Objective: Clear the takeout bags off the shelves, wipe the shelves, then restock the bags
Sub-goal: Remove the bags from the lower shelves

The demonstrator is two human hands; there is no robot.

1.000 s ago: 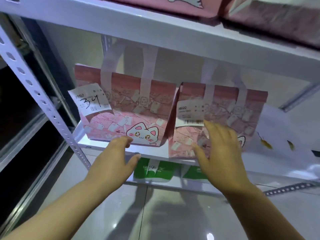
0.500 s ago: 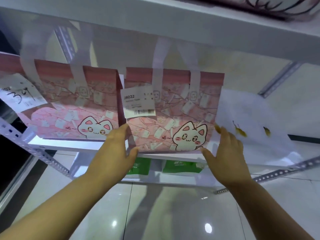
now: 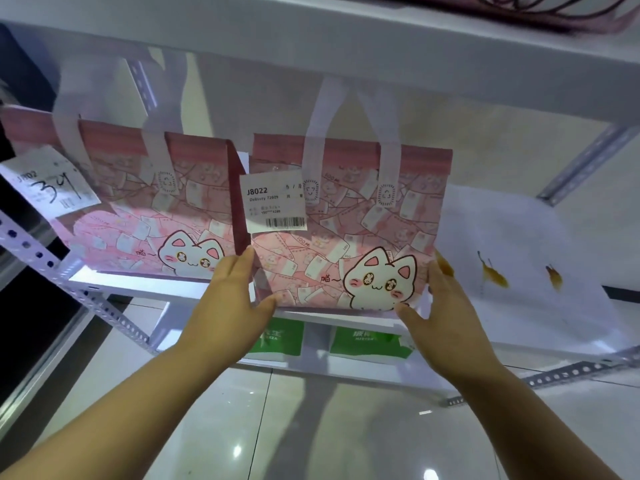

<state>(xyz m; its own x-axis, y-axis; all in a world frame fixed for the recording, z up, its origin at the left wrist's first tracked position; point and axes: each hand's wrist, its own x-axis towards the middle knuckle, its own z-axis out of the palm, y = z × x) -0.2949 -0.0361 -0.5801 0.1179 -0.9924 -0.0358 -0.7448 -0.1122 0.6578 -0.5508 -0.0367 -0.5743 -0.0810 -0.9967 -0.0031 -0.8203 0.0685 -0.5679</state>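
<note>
1. Left hand (image 3: 228,306): fingers extended and close together, laid flat against the lower left corner of the pink cat bag (image 3: 346,237). Thumb tucked under the bottom edge. No pinch; a flat press.

2. Right hand (image 3: 446,313): fingers extended and lightly spread, their tips passing behind the bag's lower right side, thumb along the bottom edge. Again a flat press, not a pinch.

3. Key relation: the bag sits between the two palms, directly ahead of and just above the fingertips. Both hands touch it; neither is nearer. It is bracketed at its two lower corners.

4. Bag orientation: upright on the shelf board (image 3: 121,289), printed face toward the camera, white handles (image 3: 318,133) pointing up toward the shelf above. Long axis runs side to side, from one palm to the other. A white receipt (image 3: 275,199) hangs on its upper left.

5. Outward of the left fingers: a second pink bag (image 3: 138,209) stands touching or nearly touching the held one; I cannot tell which. It carries its own handwritten slip (image 3: 52,183).

6. Outward of the right fingers: a white bag (image 3: 512,265) with small orange marks, just beside the held bag.

7. Below the hands: green-printed bags (image 3: 367,344) on a lower shelf.

8. Judgement: whether the bag is being removed or placed is undetermined. Either way the travel runs along the shelf depth, toward or away from the wrists, with the long axis kept level.
</note>
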